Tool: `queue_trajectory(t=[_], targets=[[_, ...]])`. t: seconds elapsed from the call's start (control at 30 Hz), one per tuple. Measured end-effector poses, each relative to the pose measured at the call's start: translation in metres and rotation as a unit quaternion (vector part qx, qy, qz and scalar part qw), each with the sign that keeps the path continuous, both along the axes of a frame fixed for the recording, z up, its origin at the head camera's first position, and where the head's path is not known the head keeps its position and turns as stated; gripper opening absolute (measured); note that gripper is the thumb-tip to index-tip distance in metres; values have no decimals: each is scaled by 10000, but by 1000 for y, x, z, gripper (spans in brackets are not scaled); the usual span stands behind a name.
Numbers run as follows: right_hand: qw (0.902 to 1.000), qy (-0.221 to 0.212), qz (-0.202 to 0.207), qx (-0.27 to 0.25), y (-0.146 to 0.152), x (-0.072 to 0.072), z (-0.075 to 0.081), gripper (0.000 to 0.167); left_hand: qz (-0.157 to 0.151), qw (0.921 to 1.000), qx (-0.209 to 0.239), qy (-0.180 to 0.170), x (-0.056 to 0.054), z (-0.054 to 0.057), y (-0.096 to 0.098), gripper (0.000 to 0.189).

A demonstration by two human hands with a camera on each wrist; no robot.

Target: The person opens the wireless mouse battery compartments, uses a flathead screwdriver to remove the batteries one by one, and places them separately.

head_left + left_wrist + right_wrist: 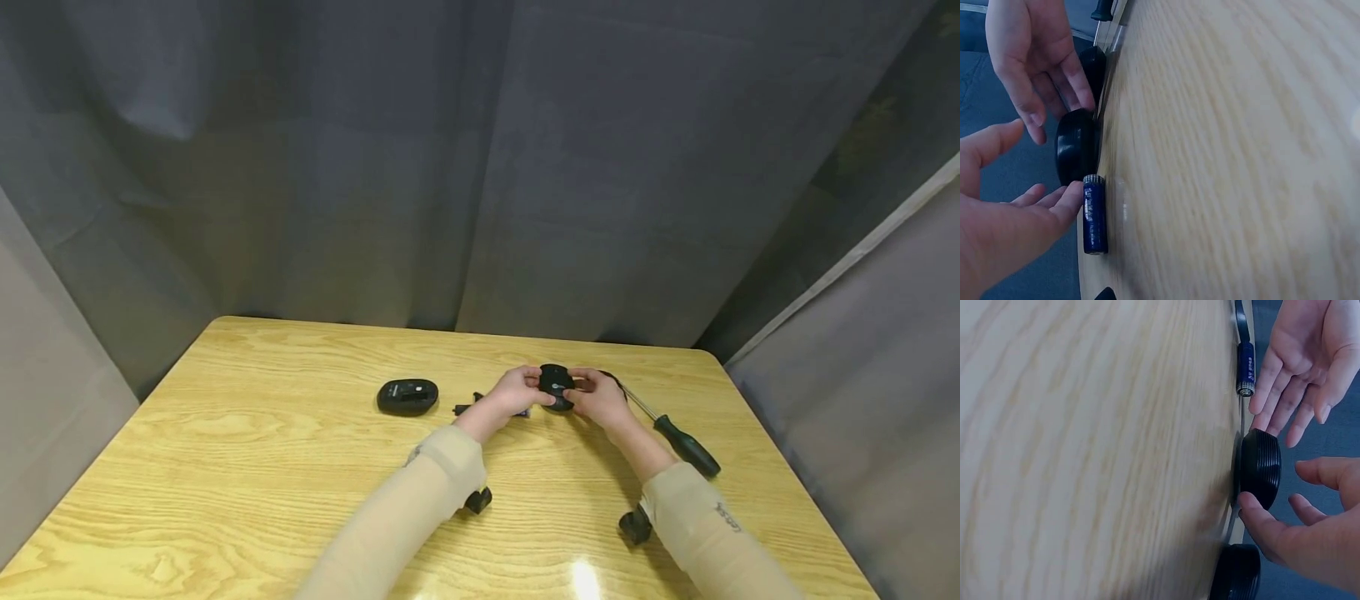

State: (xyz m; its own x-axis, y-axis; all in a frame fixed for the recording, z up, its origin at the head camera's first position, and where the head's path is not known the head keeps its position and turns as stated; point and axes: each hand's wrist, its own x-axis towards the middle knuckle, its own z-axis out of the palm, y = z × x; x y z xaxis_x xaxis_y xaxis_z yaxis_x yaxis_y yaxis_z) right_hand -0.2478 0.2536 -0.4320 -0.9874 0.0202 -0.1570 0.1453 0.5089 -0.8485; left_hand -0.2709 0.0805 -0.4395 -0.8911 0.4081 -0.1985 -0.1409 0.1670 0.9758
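A small black rounded object (557, 382) with a pale mark on top and ridged sides (1261, 465) lies on the table. My left hand (512, 392) is at its left side, fingertips right at the edge and thumb held apart in the left wrist view. At the opposite side, my right hand (600, 396) has its fingertips against the edge, its thumb also apart. Close to the left fingers lies a blue battery (1094, 215), mostly hidden by that hand in the head view. A second black ridged object (1236, 572) sits beyond the right hand.
A black computer mouse (407, 397) lies to the left on the wooden table (247, 467). A small black piece (461, 409) shows beside the left wrist. The screwdriver (686, 446) with a dark green handle lies at the right. Dark curtains (360, 183) hang behind the table.
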Motion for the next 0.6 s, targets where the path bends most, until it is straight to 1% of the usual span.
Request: queue_trajectory(t=[0.17, 0.33, 0.47, 0.6], targets=[[9993, 261, -100, -229, -1, -2, 3, 49, 323, 9993, 110, 124, 0, 2, 0, 61], [9979, 521, -109, -376, -3, -1, 10, 50, 876, 9948, 345, 376, 1, 9, 1, 53], [9972, 686, -93, -282, -4, 1, 17, 51, 1224, 9899, 171, 701, 6, 17, 2, 47], [9961, 864, -110, -99, -5, 4, 25, 51, 1463, 9853, 40, 882, 10, 25, 2, 46]])
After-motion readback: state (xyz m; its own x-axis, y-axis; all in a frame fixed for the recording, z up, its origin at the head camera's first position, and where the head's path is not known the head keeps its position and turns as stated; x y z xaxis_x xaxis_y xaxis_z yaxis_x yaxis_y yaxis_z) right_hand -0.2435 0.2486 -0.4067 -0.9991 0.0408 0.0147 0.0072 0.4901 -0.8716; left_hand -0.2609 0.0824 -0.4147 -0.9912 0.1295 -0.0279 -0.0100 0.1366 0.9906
